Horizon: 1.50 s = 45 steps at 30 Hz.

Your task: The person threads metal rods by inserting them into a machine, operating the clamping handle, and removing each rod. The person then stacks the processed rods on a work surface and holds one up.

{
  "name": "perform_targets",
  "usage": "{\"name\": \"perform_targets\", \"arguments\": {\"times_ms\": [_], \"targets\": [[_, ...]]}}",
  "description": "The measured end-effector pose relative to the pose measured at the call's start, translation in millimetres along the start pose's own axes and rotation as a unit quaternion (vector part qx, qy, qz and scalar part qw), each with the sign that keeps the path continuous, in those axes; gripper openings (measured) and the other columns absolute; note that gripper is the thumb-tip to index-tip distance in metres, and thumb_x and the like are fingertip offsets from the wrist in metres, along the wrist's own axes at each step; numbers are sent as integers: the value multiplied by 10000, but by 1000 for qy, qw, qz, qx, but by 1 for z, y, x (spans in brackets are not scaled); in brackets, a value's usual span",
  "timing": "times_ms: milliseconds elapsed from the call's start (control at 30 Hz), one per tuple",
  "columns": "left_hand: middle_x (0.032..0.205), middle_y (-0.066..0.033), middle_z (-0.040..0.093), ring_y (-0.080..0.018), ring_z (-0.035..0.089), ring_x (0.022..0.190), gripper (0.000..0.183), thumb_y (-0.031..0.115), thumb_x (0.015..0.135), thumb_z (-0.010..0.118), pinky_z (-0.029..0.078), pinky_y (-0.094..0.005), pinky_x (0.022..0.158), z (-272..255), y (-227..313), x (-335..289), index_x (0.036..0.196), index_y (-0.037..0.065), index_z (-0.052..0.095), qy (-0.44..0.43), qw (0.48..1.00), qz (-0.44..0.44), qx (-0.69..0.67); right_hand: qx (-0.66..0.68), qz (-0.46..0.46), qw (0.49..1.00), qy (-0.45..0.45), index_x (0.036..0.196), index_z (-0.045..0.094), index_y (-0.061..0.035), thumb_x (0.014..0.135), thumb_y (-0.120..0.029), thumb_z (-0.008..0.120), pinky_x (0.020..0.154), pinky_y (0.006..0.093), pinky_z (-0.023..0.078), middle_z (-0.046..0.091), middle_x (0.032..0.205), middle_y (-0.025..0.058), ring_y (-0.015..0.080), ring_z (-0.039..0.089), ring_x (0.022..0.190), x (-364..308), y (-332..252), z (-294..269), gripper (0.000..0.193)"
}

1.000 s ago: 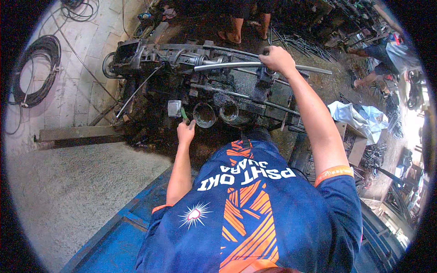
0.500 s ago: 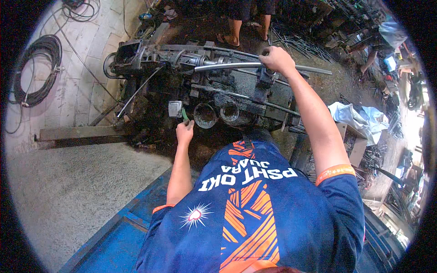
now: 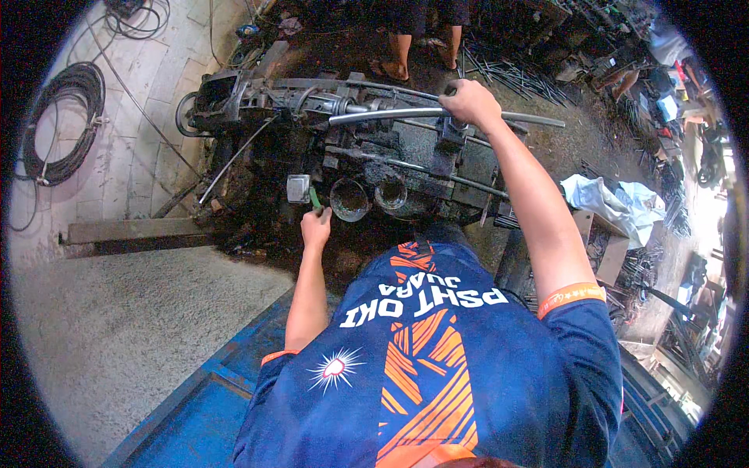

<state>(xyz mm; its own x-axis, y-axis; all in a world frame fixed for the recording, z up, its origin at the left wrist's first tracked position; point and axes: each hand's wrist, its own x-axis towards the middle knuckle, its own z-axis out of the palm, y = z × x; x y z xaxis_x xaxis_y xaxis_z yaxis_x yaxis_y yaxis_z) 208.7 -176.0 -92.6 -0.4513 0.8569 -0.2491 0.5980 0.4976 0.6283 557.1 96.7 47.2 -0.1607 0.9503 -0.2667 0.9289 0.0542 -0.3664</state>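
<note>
Head view: both your hands reach forward to a dark, greasy metalworking machine (image 3: 421, 152), well apart from each other.
Right hand (image 3: 472, 103): your fingers look clamped over the middle of a shiny metal tube (image 3: 382, 115); their underside is hidden, so how far they wrap round it cannot be told.
Metal tube: it lies crosswise above the machine, its longer part running left from your right hand and its shorter part sticking out to the right.
Left hand (image 3: 316, 228): your fingers seem closed round the near end of a green handle (image 3: 314, 196), below and left of the tube.
Around the left grip: a grey square box (image 3: 299, 189) sits just beyond it to the left, and two round cups (image 3: 349, 200) stand to its right.
Beyond the right grip: a co-worker's legs (image 3: 401, 54) show past the machine, with loose thin rods (image 3: 519, 82) on the floor farther right.
Shift: tube and right hand sit slightly farther left than half a second ago, while your left hand keeps to the handle.
Meaning: since tube and fist shift together, your hold appears firm; this reads as a small adjustment.
</note>
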Motion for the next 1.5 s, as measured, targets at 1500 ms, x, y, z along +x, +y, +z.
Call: {"name": "perform_targets", "arguments": {"times_ms": [1500], "targets": [[796,-250,663,-409,654,810,371,319,845,662,474,-440,700,3,4,-6,906,-46,678,-4,1000,-22,5,14,-1,1000,16,1139,675,-113,755,-467,617,919,446,506,665,1120,192,348,633,1060,-1,-7,1,526]]}}
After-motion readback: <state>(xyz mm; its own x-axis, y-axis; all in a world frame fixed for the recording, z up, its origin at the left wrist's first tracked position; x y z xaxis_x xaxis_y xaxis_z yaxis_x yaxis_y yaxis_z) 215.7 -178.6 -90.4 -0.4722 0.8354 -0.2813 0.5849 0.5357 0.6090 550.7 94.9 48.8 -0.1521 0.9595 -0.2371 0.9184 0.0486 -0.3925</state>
